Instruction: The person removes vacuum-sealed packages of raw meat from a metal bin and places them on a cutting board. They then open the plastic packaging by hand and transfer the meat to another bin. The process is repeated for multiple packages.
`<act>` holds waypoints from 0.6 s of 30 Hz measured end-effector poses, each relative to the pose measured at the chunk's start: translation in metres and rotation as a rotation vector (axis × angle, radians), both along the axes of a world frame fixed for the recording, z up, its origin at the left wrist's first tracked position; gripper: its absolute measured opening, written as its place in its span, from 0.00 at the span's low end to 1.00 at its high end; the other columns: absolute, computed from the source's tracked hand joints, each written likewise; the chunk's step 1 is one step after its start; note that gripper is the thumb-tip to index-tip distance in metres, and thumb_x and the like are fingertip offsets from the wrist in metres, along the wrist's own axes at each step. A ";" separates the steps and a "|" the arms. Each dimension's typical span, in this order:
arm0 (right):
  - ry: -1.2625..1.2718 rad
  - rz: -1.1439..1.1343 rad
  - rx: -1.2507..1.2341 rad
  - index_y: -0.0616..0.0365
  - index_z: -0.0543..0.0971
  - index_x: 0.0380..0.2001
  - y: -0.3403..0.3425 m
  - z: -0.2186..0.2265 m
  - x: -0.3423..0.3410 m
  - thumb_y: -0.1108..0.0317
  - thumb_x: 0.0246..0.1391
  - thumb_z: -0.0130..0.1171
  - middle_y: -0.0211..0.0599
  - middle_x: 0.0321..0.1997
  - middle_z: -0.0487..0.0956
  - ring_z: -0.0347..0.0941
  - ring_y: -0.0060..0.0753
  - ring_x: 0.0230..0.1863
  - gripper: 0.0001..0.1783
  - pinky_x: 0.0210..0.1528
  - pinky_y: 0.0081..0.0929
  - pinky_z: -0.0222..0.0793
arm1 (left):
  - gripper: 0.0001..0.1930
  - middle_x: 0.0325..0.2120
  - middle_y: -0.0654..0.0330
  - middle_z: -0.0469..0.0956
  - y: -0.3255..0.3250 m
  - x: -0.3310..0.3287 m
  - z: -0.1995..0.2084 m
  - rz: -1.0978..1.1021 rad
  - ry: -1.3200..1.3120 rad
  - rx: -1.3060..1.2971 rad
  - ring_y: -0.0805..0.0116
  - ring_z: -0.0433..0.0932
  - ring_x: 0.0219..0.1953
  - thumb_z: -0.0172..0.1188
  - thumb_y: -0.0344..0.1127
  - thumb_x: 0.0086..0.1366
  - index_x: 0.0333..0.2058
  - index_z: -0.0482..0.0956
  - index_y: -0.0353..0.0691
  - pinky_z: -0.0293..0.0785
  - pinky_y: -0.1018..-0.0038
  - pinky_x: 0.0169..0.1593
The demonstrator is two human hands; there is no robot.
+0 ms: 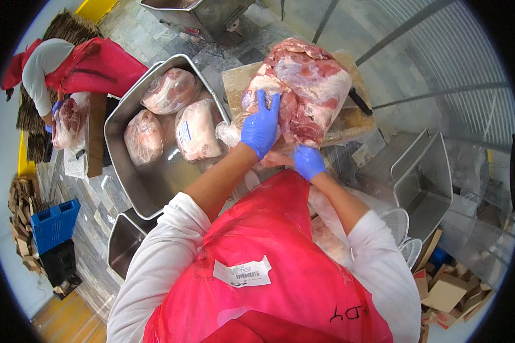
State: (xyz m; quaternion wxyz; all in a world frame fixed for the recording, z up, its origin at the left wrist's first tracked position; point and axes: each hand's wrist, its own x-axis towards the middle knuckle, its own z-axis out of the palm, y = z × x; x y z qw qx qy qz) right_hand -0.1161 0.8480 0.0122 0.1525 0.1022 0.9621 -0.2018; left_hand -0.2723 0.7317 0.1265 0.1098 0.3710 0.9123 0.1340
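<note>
A large slab of raw meat (315, 80), red with white fat, lies on a cutting board (234, 80) in front of me. My left hand (260, 128), in a blue glove, rests on its left side with two fingers stretched apart. At the near edge of the meat is my right hand (309, 162), also gloved in blue, with its fingers curled at the lower end of the piece. What those fingers grip is mostly hidden. A knife with a black handle (360, 101) lies at the board's right side, its blade mostly out of sight.
To the left stands a deep metal tub (117, 134) with bagged meat pieces (197, 130). Metal bins (420, 177) stand at right, near cardboard pieces (446, 291). A co-worker in a red apron (106, 66) handles meat (67, 123) at far left. A blue pallet (55, 224) leans nearby.
</note>
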 end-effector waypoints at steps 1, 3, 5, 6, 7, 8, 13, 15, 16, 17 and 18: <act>-0.059 -0.038 -0.016 0.56 0.83 0.39 -0.001 0.011 0.000 0.57 0.60 0.45 0.56 0.45 0.80 0.79 0.56 0.46 0.19 0.48 0.49 0.74 | 0.40 0.65 0.25 0.48 0.000 -0.002 -0.003 -0.019 0.017 0.020 0.36 0.81 0.35 0.58 0.33 0.55 0.68 0.54 0.44 0.80 0.52 0.35; -0.147 -0.144 -0.063 0.56 0.83 0.42 -0.002 0.008 -0.010 0.56 0.61 0.43 0.57 0.48 0.79 0.78 0.57 0.49 0.21 0.52 0.51 0.73 | 0.39 0.65 0.27 0.49 0.001 -0.004 -0.006 -0.033 0.014 0.051 0.37 0.81 0.36 0.57 0.32 0.55 0.67 0.55 0.44 0.80 0.52 0.36; -0.198 -0.283 -0.125 0.57 0.82 0.42 -0.009 -0.026 -0.023 0.57 0.61 0.44 0.57 0.47 0.80 0.78 0.57 0.48 0.21 0.51 0.51 0.73 | 0.38 0.65 0.29 0.50 0.003 0.003 -0.004 -0.029 -0.022 0.075 0.39 0.81 0.36 0.57 0.31 0.54 0.66 0.57 0.42 0.80 0.53 0.36; -0.211 -0.345 -0.139 0.58 0.82 0.43 -0.014 -0.040 -0.029 0.57 0.61 0.43 0.57 0.47 0.80 0.78 0.57 0.48 0.21 0.51 0.51 0.73 | 0.38 0.66 0.32 0.50 -0.001 0.002 -0.004 -0.026 -0.051 0.106 0.40 0.81 0.36 0.57 0.31 0.54 0.66 0.58 0.42 0.80 0.54 0.37; -0.221 -0.410 -0.152 0.59 0.81 0.43 -0.019 -0.049 -0.035 0.57 0.61 0.43 0.57 0.47 0.80 0.78 0.57 0.49 0.22 0.51 0.51 0.73 | 0.38 0.67 0.34 0.50 -0.007 0.003 -0.005 -0.025 -0.078 0.140 0.42 0.81 0.36 0.57 0.31 0.54 0.66 0.59 0.41 0.80 0.56 0.37; -0.232 -0.476 -0.165 0.60 0.81 0.44 -0.022 -0.056 -0.039 0.57 0.61 0.42 0.57 0.47 0.80 0.78 0.57 0.49 0.23 0.51 0.51 0.73 | 0.37 0.68 0.37 0.50 -0.013 0.003 -0.005 -0.026 -0.105 0.175 0.43 0.81 0.37 0.57 0.30 0.54 0.65 0.59 0.41 0.80 0.57 0.38; -0.049 -0.245 -0.140 0.60 0.78 0.48 -0.031 -0.074 -0.020 0.62 0.59 0.46 0.56 0.45 0.80 0.79 0.58 0.45 0.20 0.48 0.50 0.73 | 0.25 0.52 0.46 0.76 -0.082 0.010 -0.077 0.198 -0.149 0.554 0.44 0.81 0.37 0.61 0.31 0.52 0.52 0.76 0.41 0.77 0.60 0.41; 0.053 -0.173 -0.139 0.61 0.77 0.49 -0.043 -0.104 -0.004 0.65 0.57 0.48 0.57 0.44 0.80 0.78 0.58 0.43 0.19 0.47 0.50 0.73 | 0.17 0.41 0.49 0.81 -0.079 0.014 -0.090 0.196 -0.407 0.411 0.54 0.82 0.38 0.59 0.32 0.56 0.46 0.79 0.37 0.77 0.64 0.43; 0.113 -0.156 -0.148 0.62 0.77 0.49 -0.049 -0.111 -0.002 0.66 0.56 0.49 0.58 0.44 0.79 0.78 0.58 0.42 0.20 0.47 0.50 0.73 | 0.14 0.36 0.51 0.83 -0.072 0.012 -0.093 0.190 -0.525 0.343 0.59 0.82 0.38 0.58 0.33 0.58 0.42 0.81 0.36 0.77 0.66 0.44; 0.174 -0.139 -0.156 0.63 0.76 0.50 -0.054 -0.117 0.000 0.67 0.55 0.50 0.59 0.44 0.79 0.77 0.58 0.42 0.20 0.47 0.50 0.73 | 0.13 0.34 0.52 0.83 -0.063 0.010 -0.097 0.150 -0.661 0.372 0.63 0.81 0.37 0.58 0.34 0.59 0.41 0.81 0.35 0.76 0.67 0.43; 0.151 -0.292 -0.380 0.63 0.76 0.49 -0.061 -0.116 -0.002 0.67 0.55 0.50 0.59 0.45 0.78 0.77 0.57 0.42 0.20 0.47 0.50 0.73 | 0.13 0.32 0.53 0.83 -0.055 0.010 -0.102 0.116 -0.796 0.400 0.67 0.79 0.36 0.58 0.35 0.59 0.40 0.82 0.34 0.76 0.68 0.42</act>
